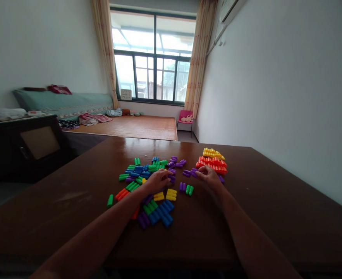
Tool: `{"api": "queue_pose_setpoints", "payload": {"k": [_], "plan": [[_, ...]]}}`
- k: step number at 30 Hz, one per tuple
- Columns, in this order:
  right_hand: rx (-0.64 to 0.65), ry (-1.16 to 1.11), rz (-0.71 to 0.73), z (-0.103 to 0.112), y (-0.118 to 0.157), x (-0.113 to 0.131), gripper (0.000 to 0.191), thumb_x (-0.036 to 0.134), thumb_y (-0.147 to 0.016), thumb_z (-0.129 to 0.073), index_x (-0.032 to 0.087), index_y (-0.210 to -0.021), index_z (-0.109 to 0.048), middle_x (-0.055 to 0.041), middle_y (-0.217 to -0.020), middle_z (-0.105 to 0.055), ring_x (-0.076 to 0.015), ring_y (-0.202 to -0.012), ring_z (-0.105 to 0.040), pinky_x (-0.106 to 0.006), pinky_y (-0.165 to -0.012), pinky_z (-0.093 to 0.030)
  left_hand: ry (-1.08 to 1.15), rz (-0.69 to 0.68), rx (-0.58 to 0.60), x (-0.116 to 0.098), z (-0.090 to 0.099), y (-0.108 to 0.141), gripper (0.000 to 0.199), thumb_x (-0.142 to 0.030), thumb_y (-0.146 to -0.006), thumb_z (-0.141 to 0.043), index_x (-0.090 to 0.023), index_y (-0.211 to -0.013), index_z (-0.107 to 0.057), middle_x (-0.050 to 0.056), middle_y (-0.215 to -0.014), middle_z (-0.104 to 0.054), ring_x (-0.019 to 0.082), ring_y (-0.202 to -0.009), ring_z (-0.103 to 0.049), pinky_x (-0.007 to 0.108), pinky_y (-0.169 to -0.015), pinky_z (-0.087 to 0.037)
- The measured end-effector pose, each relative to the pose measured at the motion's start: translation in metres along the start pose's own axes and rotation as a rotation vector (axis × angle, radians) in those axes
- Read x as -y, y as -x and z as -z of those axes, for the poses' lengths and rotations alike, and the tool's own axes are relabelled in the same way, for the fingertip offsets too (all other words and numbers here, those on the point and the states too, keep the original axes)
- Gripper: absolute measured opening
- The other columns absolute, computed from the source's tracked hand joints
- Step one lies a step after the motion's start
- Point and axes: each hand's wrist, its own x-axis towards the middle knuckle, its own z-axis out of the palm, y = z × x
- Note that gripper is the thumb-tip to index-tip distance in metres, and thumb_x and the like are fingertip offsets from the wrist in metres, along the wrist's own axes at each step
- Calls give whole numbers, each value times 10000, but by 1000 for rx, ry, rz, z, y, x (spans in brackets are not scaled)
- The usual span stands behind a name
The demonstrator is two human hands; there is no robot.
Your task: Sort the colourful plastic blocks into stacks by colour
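Right hand (209,178): fingertips pinching a purple twin-tube block (193,173). Left hand (159,180): fingers curled beside purple blocks (172,179); grip cannot be told. Orange-red stack (212,165): just beyond right fingers. Handling: light end pinch, probably best, sparing neighbours.

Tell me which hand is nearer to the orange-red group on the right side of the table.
Right. The right hand is just on the near side of the orange-red group. The left hand is farther away, off to its left, among the mixed-colour pieces.
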Motion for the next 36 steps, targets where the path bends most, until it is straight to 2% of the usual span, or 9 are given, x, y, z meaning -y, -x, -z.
{"api": "queue_pose_setpoints", "payload": {"k": [5, 8, 10, 13, 18, 23, 27, 31, 36], "plan": [[167, -91, 93, -35, 7, 4, 436, 515, -655, -759, 197, -868, -549, -12, -746, -658, -182, -733, -641, -313, -685, -510, 26, -47, -36, -5, -1, 0, 429, -329, -855, -592, -209, -1266, -588, 100, -1228, -597, 231, -1094, -570, 354, -913, -496], [267, -74, 115, -45, 10, 2, 432, 527, -695, -725, 198, -899, -533, -3, -728, -639, -170, -696, -627, -307, -651, -503, -7, -104, -14, -5, 0, -1, 469, -323, -843, -625, -208, -1293, -564, 93, -1258, -610, 247, -1162, -545, 390, -1007, -441], [261, 54, 179, -48, 10, -2, 382, 496, -726, -702, 197, -905, -548, -7, -746, -630, -160, -684, -610, -300, -640, -496, -26, -135, 7, -3, -1, -1, 419, -306, -846, -624, -205, -1252, -596, 84, -1225, -637, 243, -1152, -555, 393, -1027, -423], [152, 322, 290, -46, 7, -6, 273, 413, -742, -688, 187, -856, -589, -30, -812, -623, -146, -672, -583, -296, -647, -489, -37, -133, 4, 1, -3, -2, 333, -292, -860, -604, -200, -1178, -641, 83, -1199, -658, 242, -1150, -564, 392, -1030, -419], [84, 530, 273, -21, 0, -4, 253, 427, -789, -624, 175, -807, -630, -46, -770, -636, -169, -680, -586, -317, -673, -493, -35, -124, 26, 2, -4, -1, 273, -299, -876, -577, -184, -1101, -679, 101, -1181, -668, 244, -1152, -575, 385, -1026, -428], [289, 546, 427, -2, -1, -3, 327, 291, -830, -563, 206, -1135, -643, -66, -1064, -683, -181, -860, -606, -334, -815, -491, -52, -137, 35, 1, -3, -2, 258, -296, -884, -556, -189, -1080, -686, 97, -1153, -681, 236, -1123, -590, 380, -1011, -438], [447, 735, 504, -10, -2, -6, 346, 195, -817, -572, 243, -1148, -662, -48, -1103, -691, -203, -991, -580, -343, -914, -446, -63, -131, 52, 0, -1, -2, 253, -283, -886, -541, -185, -1067, -689, 98, -1140, -686, 234, -1105, -603, 377, -997, -448], [318, 936, 390, -18, -9, -3, 334, 252, -829, -617, 259, -1160, -660, -67, -1057, -688, -209, -1035, -571, -315, -890, -438, -60, -135, 48, -1, -1, -1, 251, -285, -887, -540, -183, -1058, -691, 95, -1131, -687, 231, -1090, -610, 368, -988, -452], [128, 1115, 269, -10, -13, 1, 280, 325, -844, -623, 281, -1117, -670, -71, -1043, -685, -242, -1079, -554, -372, -896, -405, -68, -139, 25, 3, -4, 0, 251, -281, -882, -541, -186, -1060, -690, 92, -1135, -684, 226, -1087, -603, 366, -991, -448]]}}
